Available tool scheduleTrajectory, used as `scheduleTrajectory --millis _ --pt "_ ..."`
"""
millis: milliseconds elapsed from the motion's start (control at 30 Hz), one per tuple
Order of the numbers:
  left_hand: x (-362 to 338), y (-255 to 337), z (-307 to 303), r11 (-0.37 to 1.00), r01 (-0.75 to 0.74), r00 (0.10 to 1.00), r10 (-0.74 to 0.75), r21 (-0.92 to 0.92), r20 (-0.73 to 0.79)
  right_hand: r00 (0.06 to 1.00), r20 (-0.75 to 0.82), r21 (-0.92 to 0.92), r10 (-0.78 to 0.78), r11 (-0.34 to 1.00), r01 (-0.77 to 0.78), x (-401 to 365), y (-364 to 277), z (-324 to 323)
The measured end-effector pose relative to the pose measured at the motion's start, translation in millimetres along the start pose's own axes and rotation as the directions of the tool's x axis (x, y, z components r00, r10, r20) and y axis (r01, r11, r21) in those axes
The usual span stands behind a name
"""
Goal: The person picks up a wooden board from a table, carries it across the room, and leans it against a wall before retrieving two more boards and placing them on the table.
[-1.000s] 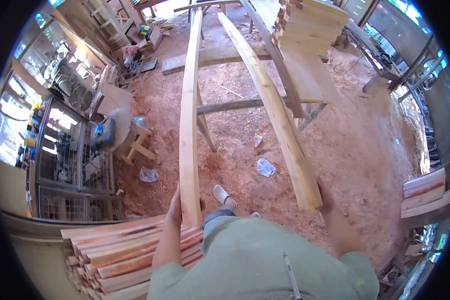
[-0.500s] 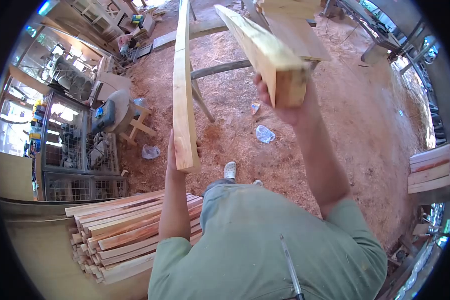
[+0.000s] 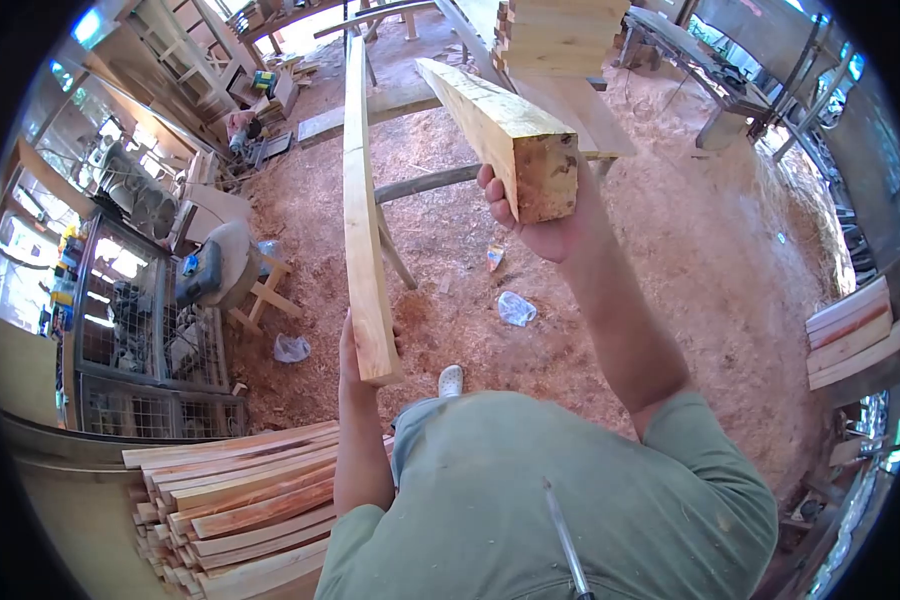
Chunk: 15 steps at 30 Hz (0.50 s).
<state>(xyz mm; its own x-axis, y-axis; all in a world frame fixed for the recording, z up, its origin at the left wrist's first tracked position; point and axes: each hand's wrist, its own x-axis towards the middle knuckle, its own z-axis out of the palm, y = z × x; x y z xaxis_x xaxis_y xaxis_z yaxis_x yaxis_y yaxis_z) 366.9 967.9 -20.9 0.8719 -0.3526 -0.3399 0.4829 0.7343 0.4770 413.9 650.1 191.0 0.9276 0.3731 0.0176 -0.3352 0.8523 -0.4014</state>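
fingers [image 3: 492,192] of the right hand [image 3: 545,238] clench the sawn end of a thick beam [image 3: 500,110], held up higher than the rest. the left hand [image 3: 348,352] is closed on the near end of a thin plank [image 3: 362,220]. both boards are lifted at this end only; their far ends run off over a rail [image 3: 425,182] towards the back. neither lies on the stack of slats [image 3: 240,490] at the person's left.

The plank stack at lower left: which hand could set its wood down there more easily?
Probably the left hand: its thin plank ends low, just above the plank stack. The right hand holds a thick beam raised, farther away.
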Motion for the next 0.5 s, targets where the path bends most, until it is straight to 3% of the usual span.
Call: scheduleTrajectory --millis 133,200,300,400,500 --pt "-8.1 -1.4 6.6 1.000 -0.013 1.000 0.012 0.024 0.007 0.999 0.024 -0.023 -0.041 0.999 0.041 -2.4 2.9 0.4" --pt "-8.6 -1.5 8.8 1.000 -0.008 0.999 0.008 0.006 -0.051 1.000 -0.019 0.083 0.012 0.997 -0.010 1.8 4.3 0.5" --pt "-4.3 -0.8 -2.2 0.997 -0.012 1.000 0.014 0.071 -0.027 0.997 -0.067 0.096 0.024 0.995 -0.017 7.2 13.7 6.4" --pt "-4.4 -0.8 -4.4 0.994 -0.028 0.997 0.035 0.107 -0.063 0.990 -0.111 -0.010 -0.083 0.997 0.082 2.7 28.9 37.8" --pt "0.2 2.7 -23.2 0.998 0.044 0.999 -0.045 0.053 0.013 0.991 -0.090 0.094 -0.102 0.989 0.110 4.0 32.9 38.8"
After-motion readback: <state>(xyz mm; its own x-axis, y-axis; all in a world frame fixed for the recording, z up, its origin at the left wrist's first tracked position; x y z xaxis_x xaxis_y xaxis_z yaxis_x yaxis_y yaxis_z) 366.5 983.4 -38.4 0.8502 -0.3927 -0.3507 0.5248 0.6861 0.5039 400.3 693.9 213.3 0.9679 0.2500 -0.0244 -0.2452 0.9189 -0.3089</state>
